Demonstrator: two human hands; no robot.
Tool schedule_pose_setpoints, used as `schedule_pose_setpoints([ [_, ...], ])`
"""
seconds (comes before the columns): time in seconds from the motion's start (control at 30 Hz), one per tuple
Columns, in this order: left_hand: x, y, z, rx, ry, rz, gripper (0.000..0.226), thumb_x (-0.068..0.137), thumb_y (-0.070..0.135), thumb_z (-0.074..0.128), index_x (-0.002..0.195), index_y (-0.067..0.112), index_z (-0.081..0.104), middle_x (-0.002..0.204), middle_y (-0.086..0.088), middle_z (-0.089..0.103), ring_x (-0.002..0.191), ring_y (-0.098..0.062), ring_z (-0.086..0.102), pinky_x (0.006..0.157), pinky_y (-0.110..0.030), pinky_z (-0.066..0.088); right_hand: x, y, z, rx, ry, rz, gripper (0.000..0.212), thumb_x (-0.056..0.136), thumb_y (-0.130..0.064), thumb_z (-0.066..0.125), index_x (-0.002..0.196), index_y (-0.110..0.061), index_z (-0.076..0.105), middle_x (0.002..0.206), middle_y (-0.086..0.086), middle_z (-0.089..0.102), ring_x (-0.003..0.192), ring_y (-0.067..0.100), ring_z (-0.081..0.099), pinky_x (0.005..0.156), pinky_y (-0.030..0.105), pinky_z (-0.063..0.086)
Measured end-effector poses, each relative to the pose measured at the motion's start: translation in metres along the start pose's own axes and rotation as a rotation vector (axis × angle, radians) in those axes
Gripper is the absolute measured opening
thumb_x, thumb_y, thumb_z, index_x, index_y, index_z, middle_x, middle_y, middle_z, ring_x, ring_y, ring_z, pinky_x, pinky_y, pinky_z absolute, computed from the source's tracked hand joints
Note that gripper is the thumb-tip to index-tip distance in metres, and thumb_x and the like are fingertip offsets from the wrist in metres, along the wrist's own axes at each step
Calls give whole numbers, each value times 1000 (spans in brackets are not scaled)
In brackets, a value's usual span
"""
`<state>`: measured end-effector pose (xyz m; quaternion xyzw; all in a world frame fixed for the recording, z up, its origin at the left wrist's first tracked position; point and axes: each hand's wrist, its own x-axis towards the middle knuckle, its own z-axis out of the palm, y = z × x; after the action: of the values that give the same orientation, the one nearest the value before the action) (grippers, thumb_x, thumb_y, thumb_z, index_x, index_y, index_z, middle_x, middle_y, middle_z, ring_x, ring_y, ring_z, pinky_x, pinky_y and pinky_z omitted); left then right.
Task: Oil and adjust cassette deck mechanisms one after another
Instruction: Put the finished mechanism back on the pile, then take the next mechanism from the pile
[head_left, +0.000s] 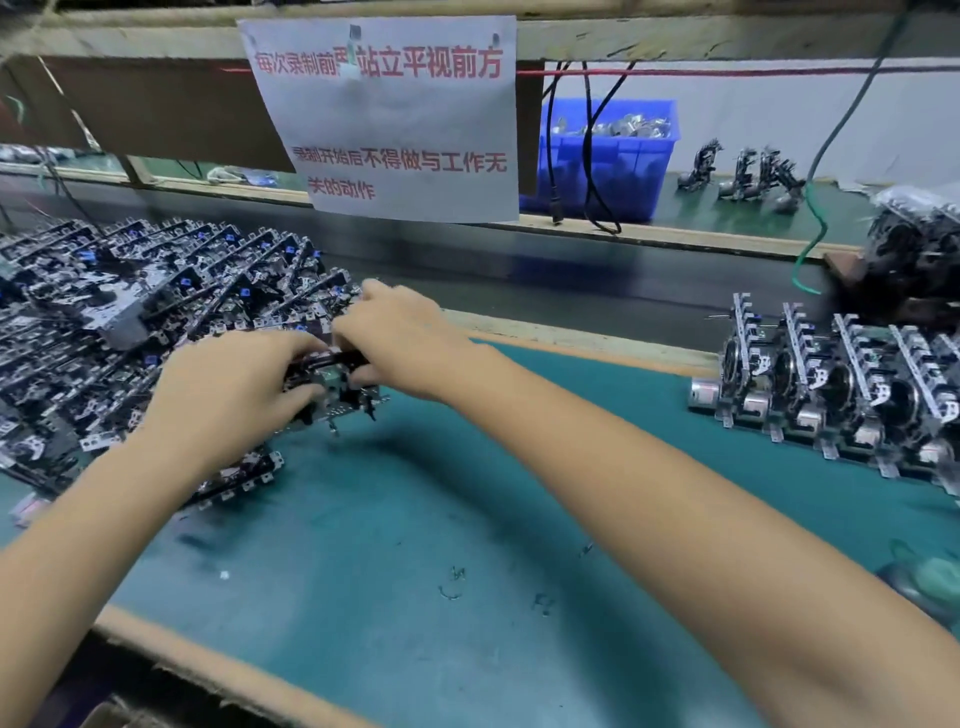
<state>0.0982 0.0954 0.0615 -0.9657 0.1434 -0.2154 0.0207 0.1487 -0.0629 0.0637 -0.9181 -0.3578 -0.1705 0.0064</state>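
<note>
One black and silver cassette deck mechanism is held just above the green mat, at the right edge of a big pile of the same mechanisms. My left hand grips its left side with curled fingers. From the right, my right hand pinches its top edge. Most of the mechanism is hidden under the two hands.
A row of upright mechanisms stands at the right on the green mat. Small loose metal bits lie on the mat. Behind run a dark conveyor belt, a paper notice and a blue bin.
</note>
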Motion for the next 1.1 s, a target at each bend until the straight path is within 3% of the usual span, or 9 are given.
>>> schedule_pose_setpoints([
  [0.17,-16,52,-23,-186,74,286,38,63,24,87,98,21,73,79,1,73,64,-23,69,49,-24,38,-91,4,-48,242,-91,220,29,79,-35,72,102,-20,62,100,-1,62,96,20,53,65,31,30],
  [0.27,-29,93,-25,-294,139,451,38,59,20,89,92,21,69,75,8,71,62,-14,67,44,-25,41,-153,2,-65,265,-86,324,25,78,-35,73,97,-22,63,88,-6,51,89,16,47,71,34,39],
  [0.4,-53,156,-19,-360,250,677,16,82,29,61,97,22,61,84,8,69,69,-15,66,41,-31,48,-243,-3,-79,259,-48,455,25,75,-35,76,90,-21,61,82,-12,42,84,13,41,72,31,37],
  [0.5,-69,202,-10,-299,360,851,16,89,18,54,86,16,70,81,3,68,66,-18,63,42,-31,46,-305,-12,-79,121,46,494,28,66,-23,83,78,-15,59,78,-6,52,74,18,47,64,29,34],
  [0.6,-86,236,1,-333,457,940,26,96,12,48,85,16,72,84,1,69,65,-17,62,47,-26,42,-355,-22,-63,-106,168,403,9,80,-15,65,72,-11,62,75,1,57,66,21,46,60,30,40],
  [0.7,-99,251,19,-414,497,1040,17,95,24,55,88,17,69,87,0,69,71,-18,62,55,-26,43,-392,-30,-40,-199,260,347,20,89,-12,56,77,-7,70,77,4,63,66,22,48,61,30,44],
  [0.83,-108,245,43,-564,360,987,43,83,57,62,110,24,56,117,0,63,106,-17,55,96,-31,41,-411,-35,-23,-147,308,311,27,94,-26,55,82,-11,75,78,3,65,70,18,46,62,27,42],
  [1.0,-100,236,46,-878,-195,702,106,55,72,72,143,33,26,153,13,21,140,-8,25,114,-24,19,-411,-35,-26,137,354,439,40,93,-54,47,93,-22,71,93,-5,58,71,10,50,64,20,42],
  [1.1,-98,236,47,-1004,-449,601,121,45,68,81,141,56,8,144,40,16,135,10,23,110,-13,20,-414,-35,-29,292,475,616,34,95,-54,42,99,-26,62,98,-11,50,71,-2,49,61,18,44],
])
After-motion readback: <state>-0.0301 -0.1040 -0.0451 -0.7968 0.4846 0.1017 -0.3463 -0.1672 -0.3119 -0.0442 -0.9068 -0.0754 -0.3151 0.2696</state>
